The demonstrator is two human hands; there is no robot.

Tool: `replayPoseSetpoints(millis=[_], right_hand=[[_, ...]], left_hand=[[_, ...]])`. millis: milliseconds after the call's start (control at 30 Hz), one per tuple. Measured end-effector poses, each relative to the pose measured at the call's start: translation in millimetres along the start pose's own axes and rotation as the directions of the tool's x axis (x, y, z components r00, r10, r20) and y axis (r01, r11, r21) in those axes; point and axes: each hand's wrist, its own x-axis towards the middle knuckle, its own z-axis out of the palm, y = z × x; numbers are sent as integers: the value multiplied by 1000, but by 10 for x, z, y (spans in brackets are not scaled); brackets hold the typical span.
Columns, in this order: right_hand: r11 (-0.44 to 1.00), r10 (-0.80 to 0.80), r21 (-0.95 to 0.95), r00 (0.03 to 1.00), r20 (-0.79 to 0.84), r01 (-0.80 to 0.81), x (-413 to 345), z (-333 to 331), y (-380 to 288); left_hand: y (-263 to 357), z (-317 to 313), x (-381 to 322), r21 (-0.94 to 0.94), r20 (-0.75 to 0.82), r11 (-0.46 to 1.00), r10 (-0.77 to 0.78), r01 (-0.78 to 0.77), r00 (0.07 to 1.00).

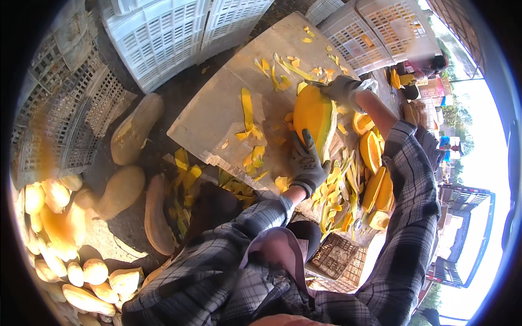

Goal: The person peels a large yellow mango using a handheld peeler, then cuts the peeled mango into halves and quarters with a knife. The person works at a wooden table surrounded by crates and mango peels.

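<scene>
A large, partly peeled squash (312, 116) rests on a board-topped table (216, 122). Its flesh shows yellow-orange, with a green-tinged strip along the right side. My left hand (308, 165), in a grey work glove, holds the near end of the squash with fingers spread over it. At the far end, my gloved right hand (344, 91) is closed around a thin dark tool (316, 83), probably a peeler or knife; its working edge is hard to make out. Peel strips (334, 187) are heaped right of my left hand, beside cut squash halves (370, 151).
White plastic crates (159, 40) stand beyond the table's left edge, more crates (367, 36) at its far end. Whole squashes (136, 128) lie on the ground at left, with a sunlit pile (94, 271) below. A brown crate (332, 254) sits near my legs. Another person (424, 67) is at upper right.
</scene>
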Motion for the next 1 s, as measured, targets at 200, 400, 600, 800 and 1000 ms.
replayPoseSetpoints(millis=[200,400,600,800,1000], right_hand=[[999,-36,13,999,-30,36,154,396,294],[927,-184,-273,946,266,257,-21,938,1173],[981,-189,48,982,-2,189,-123,-87,424],[914,156,380,988,0,-144,87,282,163],[873,-485,181,848,216,453,-74,237,1000]], left_hand=[[97,-37,36,-19,99,996,-80,82,992],[225,-45,50,13,211,996,-90,89,973],[65,-140,208,103,73,991,-96,89,993],[80,84,66,95,1,995,-30,30,1000],[-31,49,180,122,-86,993,12,-2,996]])
